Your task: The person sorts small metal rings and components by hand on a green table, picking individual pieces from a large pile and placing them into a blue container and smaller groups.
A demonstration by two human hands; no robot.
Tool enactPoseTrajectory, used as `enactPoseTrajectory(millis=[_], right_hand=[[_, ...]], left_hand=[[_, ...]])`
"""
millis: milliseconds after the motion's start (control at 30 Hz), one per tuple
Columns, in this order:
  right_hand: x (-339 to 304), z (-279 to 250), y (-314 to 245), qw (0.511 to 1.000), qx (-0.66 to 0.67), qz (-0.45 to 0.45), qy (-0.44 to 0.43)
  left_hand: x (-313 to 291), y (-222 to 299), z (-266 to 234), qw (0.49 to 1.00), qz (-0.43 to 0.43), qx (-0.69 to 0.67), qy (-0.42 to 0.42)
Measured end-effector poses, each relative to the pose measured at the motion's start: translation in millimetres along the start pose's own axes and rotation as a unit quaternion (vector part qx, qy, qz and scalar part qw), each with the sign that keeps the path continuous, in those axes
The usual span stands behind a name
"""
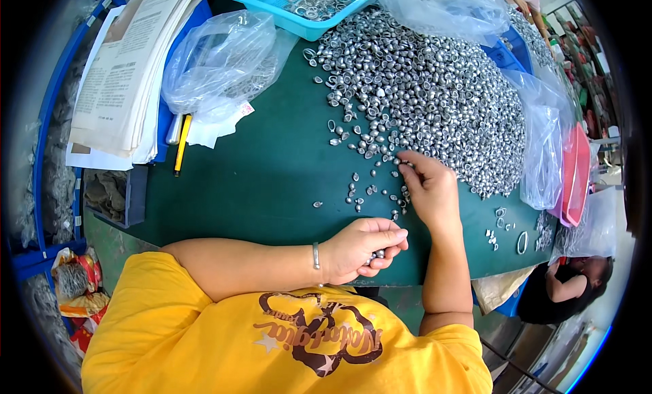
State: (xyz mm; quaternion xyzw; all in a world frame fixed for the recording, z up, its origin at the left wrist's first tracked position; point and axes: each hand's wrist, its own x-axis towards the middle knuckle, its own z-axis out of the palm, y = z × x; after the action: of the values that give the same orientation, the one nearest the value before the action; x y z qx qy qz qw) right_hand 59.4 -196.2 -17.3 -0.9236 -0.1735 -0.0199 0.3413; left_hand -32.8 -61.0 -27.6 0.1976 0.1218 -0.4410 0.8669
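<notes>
A large heap of small silver metal pieces (435, 88), rounded and hollow like little cups or rings, covers the far right of the green table. My left hand (353, 250) is curled palm-up near the table's front edge, holding several of the small silver pieces (377, 255). At the heap's near edge, my right hand (432, 193) pinches with thumb and index finger at a small silver piece (396, 161); the fingertips partly hide it. Loose silver pieces (358, 201) lie scattered between the two hands.
A turquoise basket (309, 28) of ring-shaped pieces stands at the back. Plastic bags (217, 58), stacked newspapers (112, 88) and a yellow cutter (182, 146) are at left. Red trays (576, 173) and rings (522, 242) are at right. Another person (560, 292) sits at lower right.
</notes>
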Motion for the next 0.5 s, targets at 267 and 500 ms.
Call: enactPoseTrajectory(millis=[267,500], right_hand=[[-2.4,1.6,-3.4,0.998,-0.037,-0.051,-0.021],[-3.1,-0.5,-4.5,0.995,0.086,-0.029,-0.049]], left_hand=[[-0.3,-0.3,-1.5,1.0,0.0,0.001,0.006],[-0.3,-0.5,-2.0,1.0,0.0,-0.002,0.002]])
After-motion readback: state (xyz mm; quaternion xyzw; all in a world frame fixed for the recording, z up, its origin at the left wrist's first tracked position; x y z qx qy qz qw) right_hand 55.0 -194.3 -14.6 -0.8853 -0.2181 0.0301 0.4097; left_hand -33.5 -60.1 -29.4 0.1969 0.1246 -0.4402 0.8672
